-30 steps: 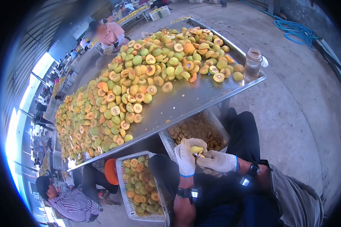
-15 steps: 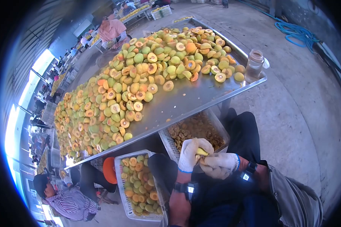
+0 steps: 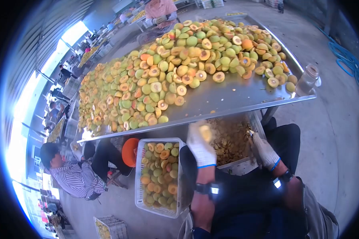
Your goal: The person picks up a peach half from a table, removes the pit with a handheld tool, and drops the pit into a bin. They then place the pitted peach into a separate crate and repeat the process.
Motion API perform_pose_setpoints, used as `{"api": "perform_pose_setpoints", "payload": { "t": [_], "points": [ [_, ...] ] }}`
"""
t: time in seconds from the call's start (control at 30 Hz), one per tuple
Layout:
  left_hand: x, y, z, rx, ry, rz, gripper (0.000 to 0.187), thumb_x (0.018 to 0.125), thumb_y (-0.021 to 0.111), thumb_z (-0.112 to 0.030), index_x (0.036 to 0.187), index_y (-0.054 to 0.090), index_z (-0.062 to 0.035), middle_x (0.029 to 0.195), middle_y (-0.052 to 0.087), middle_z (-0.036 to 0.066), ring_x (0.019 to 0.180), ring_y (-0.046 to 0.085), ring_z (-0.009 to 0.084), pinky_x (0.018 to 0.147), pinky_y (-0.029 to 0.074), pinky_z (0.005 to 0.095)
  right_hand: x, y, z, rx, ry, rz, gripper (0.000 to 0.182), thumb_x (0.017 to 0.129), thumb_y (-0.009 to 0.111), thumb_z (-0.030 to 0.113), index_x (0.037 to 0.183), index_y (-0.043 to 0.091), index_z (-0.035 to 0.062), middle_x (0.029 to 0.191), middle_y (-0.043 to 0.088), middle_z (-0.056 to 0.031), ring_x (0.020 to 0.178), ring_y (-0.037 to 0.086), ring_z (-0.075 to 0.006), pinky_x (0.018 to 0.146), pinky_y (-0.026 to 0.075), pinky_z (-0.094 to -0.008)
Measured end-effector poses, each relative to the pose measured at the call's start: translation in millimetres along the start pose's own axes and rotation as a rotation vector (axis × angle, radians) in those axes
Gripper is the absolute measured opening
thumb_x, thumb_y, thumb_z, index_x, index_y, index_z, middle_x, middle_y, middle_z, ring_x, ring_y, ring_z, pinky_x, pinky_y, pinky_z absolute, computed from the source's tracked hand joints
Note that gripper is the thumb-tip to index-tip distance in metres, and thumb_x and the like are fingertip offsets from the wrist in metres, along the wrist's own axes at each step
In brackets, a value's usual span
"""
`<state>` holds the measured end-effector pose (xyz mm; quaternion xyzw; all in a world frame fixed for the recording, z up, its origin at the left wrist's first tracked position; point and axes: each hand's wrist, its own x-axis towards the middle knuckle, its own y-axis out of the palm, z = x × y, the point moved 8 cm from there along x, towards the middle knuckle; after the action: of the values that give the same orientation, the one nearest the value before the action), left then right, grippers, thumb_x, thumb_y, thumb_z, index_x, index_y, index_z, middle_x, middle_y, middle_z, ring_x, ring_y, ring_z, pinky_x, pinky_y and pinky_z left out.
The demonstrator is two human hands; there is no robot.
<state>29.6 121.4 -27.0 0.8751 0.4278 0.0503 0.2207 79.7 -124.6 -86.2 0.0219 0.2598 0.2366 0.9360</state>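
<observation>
My left hand [image 3: 201,149], in a white work glove, is closed on an apricot half [image 3: 206,133] under the near edge of the metal table; motion blurs both. My right hand [image 3: 265,151], also gloved, hangs over the right side of the crate of pits, with its fingers closed. A small pale bit shows at its fingertips, too small to name. Brown apricot pits [image 3: 231,139] lie in the crate [image 3: 243,167] between my knees. Halved apricots [image 3: 163,75] are heaped across the metal table [image 3: 211,97] in front of me.
Left of my knee stands a white crate [image 3: 138,175] of apricot halves. Beside it is an orange bucket [image 3: 130,152]. A co-worker in a striped shirt [image 3: 73,179] sits at left. A clear jar [image 3: 307,79] stands on the table's right corner; a blue hose [image 3: 347,57] lies beyond.
My hands have parted: the left moved up toward the table edge with the apricot half, the right moved right over the crate. The view has shifted, so the table sits farther right.
</observation>
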Motion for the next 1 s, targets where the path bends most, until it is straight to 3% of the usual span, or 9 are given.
{"api": "perform_pose_setpoints", "payload": {
  "t": [0.03, 0.17, 0.43, 0.5, 0.53, 0.57, 0.67, 0.83, 1.0],
  "points": [
    [11.4, -26.6, -22.9, 0.165, 0.201, -0.094, 0.033, 0.104, 0.054, -0.033, 0.104, 0.069, -0.0038, 0.084, 0.069, 0.01, 0.064, 0.066, 0.0179, 0.057, 0.053, 0.0268, 6.0, -6.0, -12.3, -0.004, 0.007, 0.01, 0.058, 0.107, 0.043, 0.061, 0.09, 0.061, 0.0087, 0.064, 0.057, -0.0023, 0.045, 0.054, -0.0131, 0.04, 0.044, -0.0266],
    [42.7, -153.9, -55.5, 0.234, 0.207, -0.411, 0.038, 0.103, 0.052, -0.036, 0.1, 0.07, -0.0031, 0.091, 0.065, 0.006, 0.073, 0.061, 0.0158, 0.064, 0.052, 0.0301, -2.3, -3.1, 8.5, -0.151, -0.028, -0.025, 0.044, 0.107, 0.053, 0.048, 0.092, 0.063, 0.0073, 0.067, 0.057, 0.0005, 0.048, 0.055, -0.01, 0.044, 0.044, -0.0253],
    [53.7, -325.6, 38.5, 0.372, -0.092, -0.271, 0.046, 0.102, 0.055, -0.041, 0.13, 0.06, -0.0045, 0.097, 0.066, 0.005, 0.073, 0.061, 0.0167, 0.064, 0.051, 0.0337, 7.4, 19.4, -13.3, -0.204, 0.027, 0.058, 0.037, 0.11, 0.052, 0.04, 0.102, 0.065, 0.0056, 0.07, 0.054, 0.0037, 0.055, 0.052, -0.0052, 0.052, 0.045, -0.0242],
    [55.8, -306.7, 19.7, 1.138, 0.539, -0.071, 0.049, 0.101, 0.056, -0.04, 0.136, 0.058, -0.0061, 0.101, 0.066, 0.004, 0.077, 0.062, 0.0211, 0.073, 0.052, 0.039, 6.9, 22.7, -11.0, -0.203, 0.021, 0.05, 0.037, 0.11, 0.051, 0.039, 0.102, 0.065, 0.0055, 0.07, 0.054, 0.0036, 0.055, 0.052, -0.0052, 0.052, 0.045, -0.0242],
    [77.9, -337.7, 53.0, 0.739, 0.183, -0.119, 0.047, 0.098, 0.057, -0.033, 0.134, 0.063, -0.0049, 0.104, 0.073, 0.011, 0.088, 0.069, 0.0311, 0.084, 0.054, 0.0438, 6.4, 24.4, -10.2, -0.191, 0.013, 0.042, 0.037, 0.11, 0.051, 0.039, 0.102, 0.065, 0.0053, 0.07, 0.055, 0.0036, 0.055, 0.052, -0.0051, 0.052, 0.044, -0.0243],
    [81.2, -340.6, 57.1, 0.736, 0.178, -0.124, 0.047, 0.098, 0.057, -0.033, 0.134, 0.063, -0.0049, 0.104, 0.073, 0.011, 0.088, 0.069, 0.0311, 0.084, 0.054, 0.0438, 6.2, 26.6, -10.6, -0.197, 0.016, 0.044, 0.037, 0.11, 0.051, 0.039, 0.102, 0.065, 0.0053, 0.07, 0.055, 0.0036, 0.055, 0.052, -0.0051, 0.052, 0.044, -0.0243],
    [85.8, -331.0, 64.0, 1.304, 0.084, -0.18, 0.036, 0.091, 0.056, -0.022, 0.111, 0.076, 0.001, 0.11, 0.072, 0.03, 0.109, 0.069, 0.0401, 0.094, 0.054, 0.0437, 6.5, 25.5, -8.2, -0.198, -0.035, 0.01, 0.036, 0.11, 0.052, 0.038, 0.101, 0.065, 0.0052, 0.07, 0.055, 0.0033, 0.056, 0.053, -0.0051, 0.052, 0.044, -0.0242],
    [63.3, -326.8, 35.8, 1.185, 0.18, -0.506, 0.028, 0.094, 0.063, -0.015, 0.109, 0.076, 0.0048, 0.101, 0.076, 0.023, 0.094, 0.072, 0.0369, 0.088, 0.056, 0.0445, 5.4, 28.8, -3.2, -0.233, -0.108, -0.05, 0.027, 0.107, 0.059, 0.031, 0.102, 0.066, 0.0045, 0.07, 0.058, 0.0026, 0.059, 0.056, -0.0064, 0.054, 0.045, -0.026],
    [22.6, -164.5, -62.2, 0.764, 0.236, -0.312, 0.022, 0.096, 0.065, -0.007, 0.109, 0.073, 0.0086, 0.101, 0.076, 0.015, 0.09, 0.071, 0.025, 0.084, 0.056, 0.0373, -4.4, 48.0, 36.2, -0.65, -0.569, -0.089, 0.023, 0.098, 0.07, 0.023, 0.111, 0.068, 0.0052, 0.088, 0.07, -0.0143, 0.083, 0.072, -0.0298, 0.072, 0.055, -0.0396]
  ]
}}
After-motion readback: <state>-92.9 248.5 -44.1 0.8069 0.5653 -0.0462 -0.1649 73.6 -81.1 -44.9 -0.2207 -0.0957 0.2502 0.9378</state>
